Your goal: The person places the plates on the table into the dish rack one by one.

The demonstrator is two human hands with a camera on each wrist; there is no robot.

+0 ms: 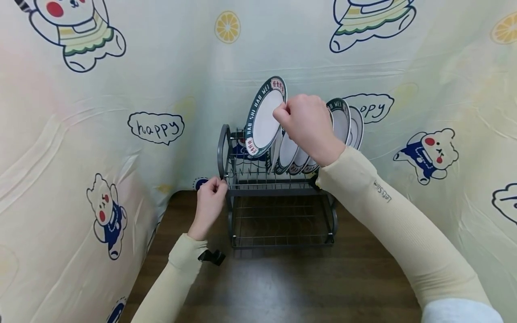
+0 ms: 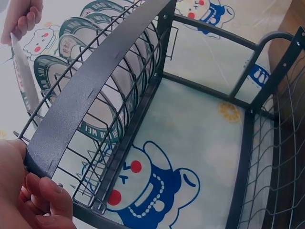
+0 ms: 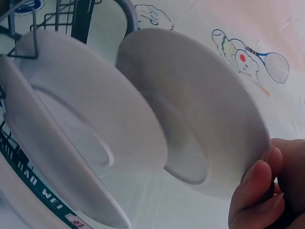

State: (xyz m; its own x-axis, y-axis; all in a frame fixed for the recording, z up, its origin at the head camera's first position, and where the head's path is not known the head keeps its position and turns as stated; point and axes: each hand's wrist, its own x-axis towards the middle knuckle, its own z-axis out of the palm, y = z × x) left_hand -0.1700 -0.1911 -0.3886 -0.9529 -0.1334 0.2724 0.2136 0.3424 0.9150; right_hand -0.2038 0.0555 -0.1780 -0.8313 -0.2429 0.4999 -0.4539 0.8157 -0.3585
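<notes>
My right hand (image 1: 311,128) pinches the rim of a white plate with a dark green lettered border (image 1: 262,117), tilted above the left part of the dish rack's upper tier. In the right wrist view the pale underside of this plate (image 3: 200,90) shows, with my fingers (image 3: 257,191) at its edge. Several similar plates (image 1: 340,117) stand on edge in the upper tier, to the right of the held one. My left hand (image 1: 210,202) grips the left front corner of the dark metal dish rack (image 1: 278,192). In the left wrist view, its fingers (image 2: 50,193) curl at the frame's end.
Below, the rack's lower wire tier (image 1: 278,220) shows bare wires. The rack stands on a dark brown wooden table (image 1: 282,287). A pale cloth printed with cartoon figures (image 1: 177,58) hangs behind and at both sides. A black strap piece (image 1: 212,257) sits at my left wrist.
</notes>
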